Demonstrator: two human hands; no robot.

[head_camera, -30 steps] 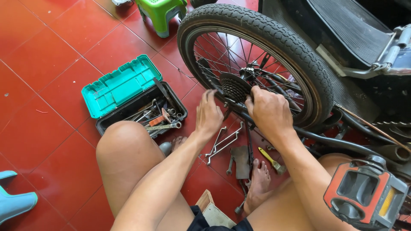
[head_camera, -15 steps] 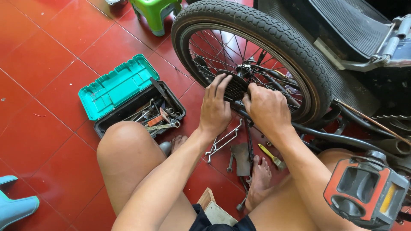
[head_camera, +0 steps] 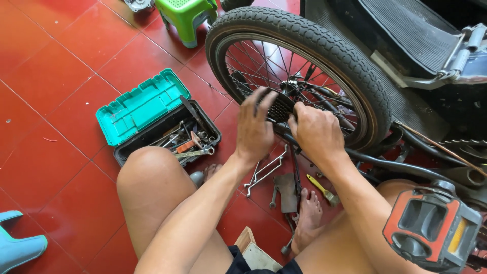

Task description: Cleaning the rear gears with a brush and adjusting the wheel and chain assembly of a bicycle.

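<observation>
1. Left hand (head_camera: 255, 127) spread open, fingers on the sprocket cluster (head_camera: 280, 108) at the hub of the bike wheel (head_camera: 324, 45); gripping nothing.
2. Right hand (head_camera: 317, 133) curled loosely, fingertips touching the sprocket's lower right side; can't tell if it pinches anything.
3. Sprocket sits at wheel centre, between both hands.
4. Open toolbox (head_camera: 167, 133) w/ teal lid lies on the floor, left of wheel, near the person's knee.
5. Wrenches (head_camera: 264, 171) & a yellow-handled tool (head_camera: 320, 186) lie on floor just below wheel, beside a bare foot.
6. Green stool (head_camera: 186, 15) stands beyond wheel, upper left.
7. Orange pedal (head_camera: 430, 228) is lower right of wheel.
</observation>
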